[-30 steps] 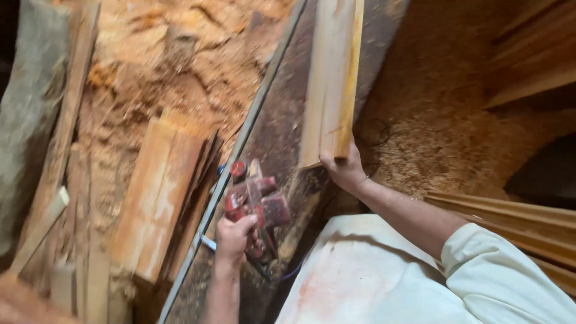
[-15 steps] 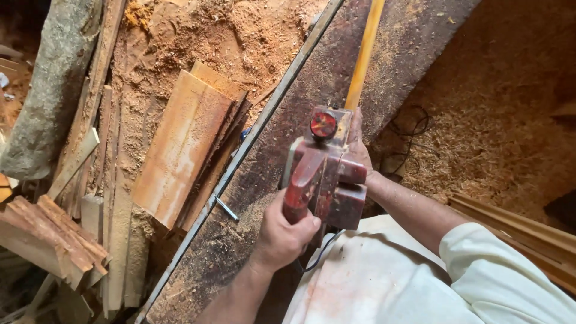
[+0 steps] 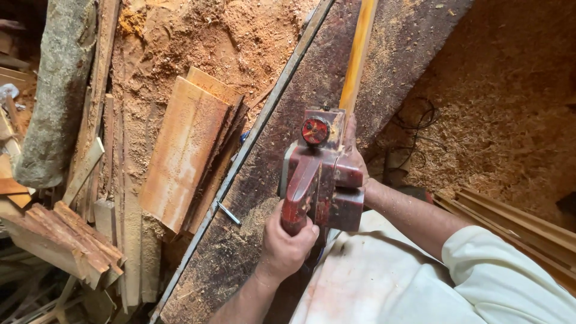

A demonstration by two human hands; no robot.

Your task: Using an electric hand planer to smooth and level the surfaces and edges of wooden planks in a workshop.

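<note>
Your left hand [image 3: 287, 243] clamps the red planer [image 3: 321, 174] handle | right hand [image 3: 355, 157] pressed beside the planer | yellow board [image 3: 358, 55] edge-up beneath the planer

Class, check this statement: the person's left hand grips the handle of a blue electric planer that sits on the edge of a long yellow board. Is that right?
Not quite. The head view shows the electric planer is red, not blue. The rest holds: the left hand grips its handle, and it sits on the edge of the long yellow board.
</note>
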